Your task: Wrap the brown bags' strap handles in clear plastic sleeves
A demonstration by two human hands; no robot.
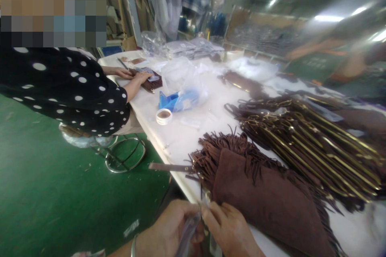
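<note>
At the bottom centre, my left hand [177,223] is closed round a strip of clear plastic [188,233] that hangs below it. Close beside it, my right hand [227,227] pinches at the same spot, by a small metal clasp [206,196]; what its fingertips hold is too blurred to tell. Just right of both hands lies a brown fringed suede bag [265,196] on the white table [157,138]. A short brown strap [170,167] with a buckle sticks out from the bag over the table's edge.
Brown straps with gold zips [316,140] are piled at the right. A tape roll [164,116] and blue-and-clear plastic bags [177,100] lie mid-table. At the left, a person in a dotted top [75,88] handles a brown item, near a stool [125,154]. Another person is at the right.
</note>
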